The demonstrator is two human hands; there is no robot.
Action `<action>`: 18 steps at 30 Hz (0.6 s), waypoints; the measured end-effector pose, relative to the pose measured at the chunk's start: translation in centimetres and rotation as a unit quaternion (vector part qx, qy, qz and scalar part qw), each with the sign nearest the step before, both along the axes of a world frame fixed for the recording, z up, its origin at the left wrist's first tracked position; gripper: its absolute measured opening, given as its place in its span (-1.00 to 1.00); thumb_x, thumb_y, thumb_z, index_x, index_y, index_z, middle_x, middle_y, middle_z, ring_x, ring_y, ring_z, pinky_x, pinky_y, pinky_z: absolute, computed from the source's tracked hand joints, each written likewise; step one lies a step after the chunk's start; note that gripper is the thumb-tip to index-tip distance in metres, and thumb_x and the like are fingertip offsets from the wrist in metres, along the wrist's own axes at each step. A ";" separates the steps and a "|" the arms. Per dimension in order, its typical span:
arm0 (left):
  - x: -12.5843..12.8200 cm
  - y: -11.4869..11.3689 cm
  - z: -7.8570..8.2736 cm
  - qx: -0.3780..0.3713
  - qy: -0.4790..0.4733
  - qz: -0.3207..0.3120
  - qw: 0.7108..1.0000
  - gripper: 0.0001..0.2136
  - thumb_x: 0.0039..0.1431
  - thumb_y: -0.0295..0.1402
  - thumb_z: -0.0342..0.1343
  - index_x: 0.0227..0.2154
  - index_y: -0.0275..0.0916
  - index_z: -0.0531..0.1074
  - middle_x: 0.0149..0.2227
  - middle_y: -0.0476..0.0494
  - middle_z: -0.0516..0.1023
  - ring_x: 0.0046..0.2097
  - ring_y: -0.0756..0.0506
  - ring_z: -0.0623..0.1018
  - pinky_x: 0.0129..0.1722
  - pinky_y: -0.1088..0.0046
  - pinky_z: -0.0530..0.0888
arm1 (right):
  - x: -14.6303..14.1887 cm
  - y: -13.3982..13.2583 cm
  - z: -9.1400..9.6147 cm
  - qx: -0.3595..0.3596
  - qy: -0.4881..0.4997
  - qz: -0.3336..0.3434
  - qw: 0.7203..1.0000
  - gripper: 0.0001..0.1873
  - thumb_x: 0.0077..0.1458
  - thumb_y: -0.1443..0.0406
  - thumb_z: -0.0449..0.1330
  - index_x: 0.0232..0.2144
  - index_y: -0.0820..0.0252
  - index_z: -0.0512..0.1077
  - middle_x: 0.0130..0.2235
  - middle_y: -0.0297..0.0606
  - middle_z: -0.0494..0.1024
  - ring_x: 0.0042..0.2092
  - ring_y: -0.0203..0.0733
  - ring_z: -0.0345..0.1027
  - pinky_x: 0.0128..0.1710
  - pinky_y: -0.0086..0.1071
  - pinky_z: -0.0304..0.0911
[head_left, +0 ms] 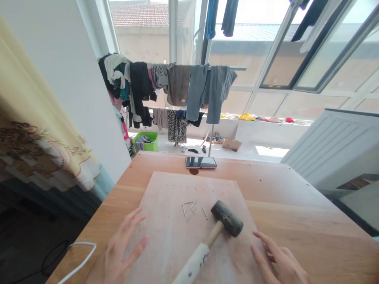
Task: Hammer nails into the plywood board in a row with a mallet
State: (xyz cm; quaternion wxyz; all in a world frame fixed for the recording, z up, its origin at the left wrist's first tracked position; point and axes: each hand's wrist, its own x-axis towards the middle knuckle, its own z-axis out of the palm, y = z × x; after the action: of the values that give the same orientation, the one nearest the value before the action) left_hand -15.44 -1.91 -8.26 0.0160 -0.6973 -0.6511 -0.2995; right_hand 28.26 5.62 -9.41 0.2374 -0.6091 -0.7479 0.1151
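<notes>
A thin wooden board [166, 236] lies flat on the wooden table. On it rests a mallet with a black head [227, 219] and a pale handle [192, 264] that runs off the bottom of the view. Several loose nails [192, 206] lie left of the mallet head, one apart from the small pile. A row of small dark dots crosses the board's far part. My left hand [124, 244] is at the board's left edge, fingers spread, holding nothing. At the right edge is my right hand [275, 256], its fingers apart and also without anything in them.
Beyond the board a phone [201, 162] lies on the table [296, 213], near a dark round spot. A white cable [81, 252] curves over the left edge. Behind the table stand a clothes rack with laundry [177, 85] and a green basket [152, 146]. A curtain [44, 106] hangs at left.
</notes>
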 end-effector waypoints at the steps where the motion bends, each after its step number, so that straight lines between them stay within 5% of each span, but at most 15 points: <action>1: -1.6 0.1 -0.2 0.007 -0.002 0.031 0.999 -0.64 0.36 -0.08 0.02 0.12 -0.06 0.40 0.21 -0.16 0.50 0.16 -0.22 0.57 0.08 0.28 0.58 | -1.5 0.1 0.0 -0.002 0.012 0.027 1.000 -0.59 0.26 0.09 0.11 0.06 0.05 0.55 -0.15 -0.14 0.72 -0.14 0.03 0.65 -0.13 -0.16 0.59; 6: -9.2 0.0 -0.3 0.002 -0.002 0.150 0.989 -0.53 0.28 0.09 -0.03 0.01 -0.14 0.46 0.10 -0.23 0.53 0.12 -0.32 0.58 0.11 0.10 0.55 | -8.8 0.5 1.2 -0.036 0.115 0.124 0.985 -0.56 0.30 0.14 0.11 0.13 0.18 0.47 -0.08 -0.11 0.71 -0.07 -0.07 0.64 -0.07 -0.33 0.57; 9: -11.1 -0.6 0.9 -0.014 0.020 0.176 0.984 -0.55 0.26 0.07 0.00 0.02 -0.12 0.44 0.09 -0.22 0.51 0.06 -0.31 0.61 0.04 0.15 0.58 | -10.8 0.7 1.7 -0.051 0.158 0.154 0.974 -0.55 0.30 0.18 0.09 0.16 0.22 0.44 0.09 -0.03 0.65 0.04 -0.04 0.60 0.01 -0.32 0.54; 14: -9.4 -1.6 2.9 -0.035 0.050 0.132 0.989 -0.64 0.30 -0.01 0.03 0.05 -0.03 0.42 0.08 -0.11 0.49 -0.08 -0.19 0.67 -0.21 0.38 0.64 | -10.2 0.3 1.6 -0.076 0.127 0.180 0.972 -0.54 0.33 0.18 0.09 0.20 0.20 0.41 0.24 -0.02 0.52 0.15 -0.01 0.52 0.07 -0.29 0.51; 18: -5.7 -1.8 3.1 -0.012 0.064 0.054 0.996 -0.66 0.31 -0.05 0.06 0.05 -0.02 0.42 0.03 -0.11 0.49 -0.05 -0.17 0.66 -0.18 0.42 0.64 | -6.6 -0.5 1.4 -0.062 0.073 0.120 0.988 -0.52 0.33 0.14 0.08 0.22 0.16 0.40 0.17 -0.06 0.59 0.06 0.01 0.59 0.06 -0.21 0.53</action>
State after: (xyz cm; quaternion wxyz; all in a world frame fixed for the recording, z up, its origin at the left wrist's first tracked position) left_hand -21.11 -3.69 -5.16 0.0651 -0.6788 -0.6892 -0.2449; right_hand 21.65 5.09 -8.01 0.2372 -0.5184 -0.7877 0.2333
